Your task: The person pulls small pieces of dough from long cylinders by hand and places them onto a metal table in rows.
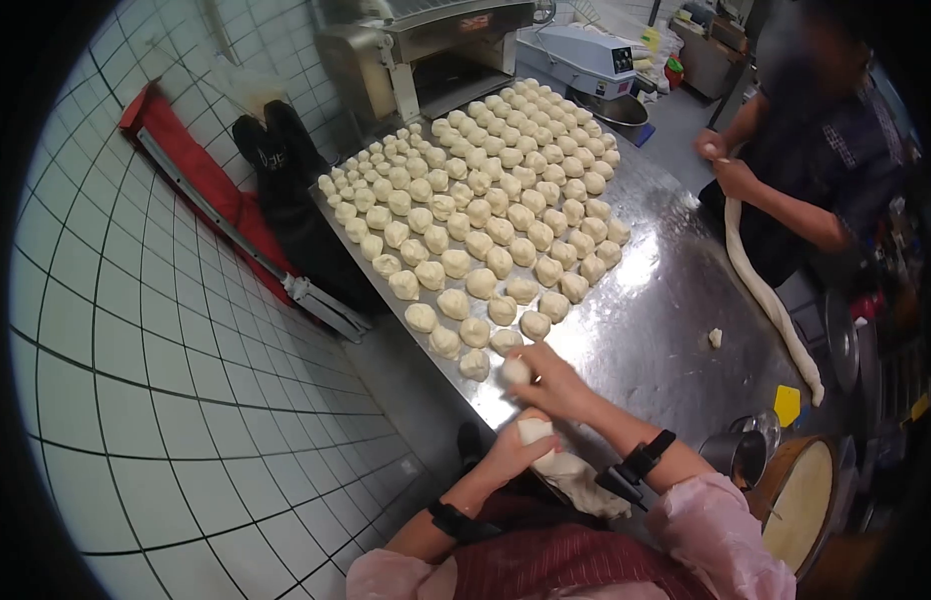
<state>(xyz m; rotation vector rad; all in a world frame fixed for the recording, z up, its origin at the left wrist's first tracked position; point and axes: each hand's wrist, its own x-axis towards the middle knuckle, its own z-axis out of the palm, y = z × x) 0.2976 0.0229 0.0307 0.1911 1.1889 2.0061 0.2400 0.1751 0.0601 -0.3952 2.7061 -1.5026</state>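
Note:
My left hand point(514, 452) is wrapped round a thick rope of dough point(576, 478), whose loose end hangs down over the table's near edge by my apron. Just above it, my right hand point(554, 380) grips a small piece of dough point(516, 372), close to the nearest row of dough balls. Those pale dough balls point(481, 283) stand in many rows over the far and left part of the steel table point(676, 290). The right hand is slightly blurred.
Across the table a co-worker point(826, 150) holds another long dough rope point(761, 290). A dough scrap point(716, 338), a yellow scraper point(787, 405), a metal pot point(736, 455) and a round wooden-sided tub point(801, 500) are at right. Behind stands a steel machine point(436, 50); a tiled wall point(186, 400) runs along the left.

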